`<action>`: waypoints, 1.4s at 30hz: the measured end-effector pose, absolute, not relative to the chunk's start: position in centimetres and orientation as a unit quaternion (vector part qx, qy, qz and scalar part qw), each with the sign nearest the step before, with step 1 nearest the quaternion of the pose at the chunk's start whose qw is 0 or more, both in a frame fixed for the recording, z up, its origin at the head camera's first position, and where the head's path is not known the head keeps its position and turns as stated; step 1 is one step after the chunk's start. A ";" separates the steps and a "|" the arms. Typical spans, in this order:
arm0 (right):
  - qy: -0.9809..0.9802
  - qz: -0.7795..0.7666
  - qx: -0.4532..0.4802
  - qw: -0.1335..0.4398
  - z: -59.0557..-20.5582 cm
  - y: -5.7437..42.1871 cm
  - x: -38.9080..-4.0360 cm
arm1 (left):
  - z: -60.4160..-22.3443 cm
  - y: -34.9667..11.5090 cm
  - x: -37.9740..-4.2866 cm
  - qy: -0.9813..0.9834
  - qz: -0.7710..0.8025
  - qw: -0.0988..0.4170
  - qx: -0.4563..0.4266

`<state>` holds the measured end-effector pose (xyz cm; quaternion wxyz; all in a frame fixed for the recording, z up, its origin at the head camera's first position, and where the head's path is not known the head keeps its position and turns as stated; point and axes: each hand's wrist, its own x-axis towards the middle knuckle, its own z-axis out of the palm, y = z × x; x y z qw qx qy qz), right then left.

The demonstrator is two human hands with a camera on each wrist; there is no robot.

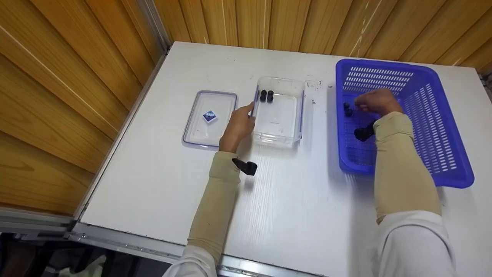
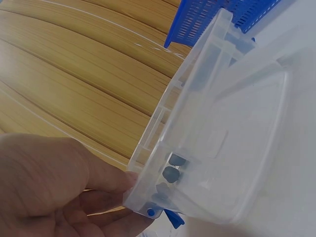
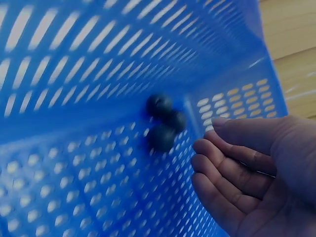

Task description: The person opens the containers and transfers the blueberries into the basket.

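At its left side, my left hand point(image 1: 239, 125) grips a clear plastic container point(image 1: 277, 139), thumb against the wall near a corner in the left wrist view. Inside, at the far left end, sit several small dark round pieces point(image 1: 266, 96). My right hand point(image 1: 378, 102) is down inside a blue slotted basket point(image 1: 463, 169). Its fingers curl loosely with nothing visible between them. Three dark balls point(image 3: 162, 138) lie clustered in the basket's corner, just beyond the fingertips in the right wrist view.
A clear lid point(image 1: 194, 129) with a blue diamond label lies left of the container, partly behind my left hand. A white table point(image 1: 280, 215) bears everything. Wood-panelled walls point(image 1: 292, 25) stand behind and to the left. Black wrist cameras point(image 1: 248, 168) stick out from both sleeves.
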<state>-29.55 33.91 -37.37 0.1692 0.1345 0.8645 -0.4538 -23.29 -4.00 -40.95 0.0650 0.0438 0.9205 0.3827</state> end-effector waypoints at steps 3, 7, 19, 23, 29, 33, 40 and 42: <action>0.862 -0.468 0.137 0.137 -36.7 33.1 -30.0 | -40.9 -4.0 -23.3 0.920 0.385 0.066 0.045; 0.870 -0.469 0.131 0.073 -35.8 31.9 -30.5 | -40.9 -4.0 -23.3 0.917 0.391 0.071 0.043; 0.884 -0.448 0.132 -0.009 -32.2 26.8 -31.5 | -41.0 -4.0 -23.3 0.917 0.391 0.061 0.047; 0.888 -0.443 0.122 0.004 -31.7 25.1 -31.6 | -41.1 -4.0 -23.2 0.915 0.395 0.057 0.052; 0.899 -0.428 0.090 0.006 -32.1 22.7 -31.9 | -41.2 -3.8 -23.3 0.914 0.397 0.053 0.058; 0.909 -0.411 0.067 0.005 -32.8 21.1 -32.1 | -41.2 -3.8 -23.3 0.916 0.392 0.056 0.055; 0.926 -0.375 0.022 -0.032 -34.3 18.8 -32.5 | -41.2 -3.7 -23.3 0.915 0.394 0.066 0.049; 0.929 -0.368 0.014 -0.033 -34.6 18.1 -32.6 | -41.2 -3.7 -23.3 0.915 0.395 0.064 0.048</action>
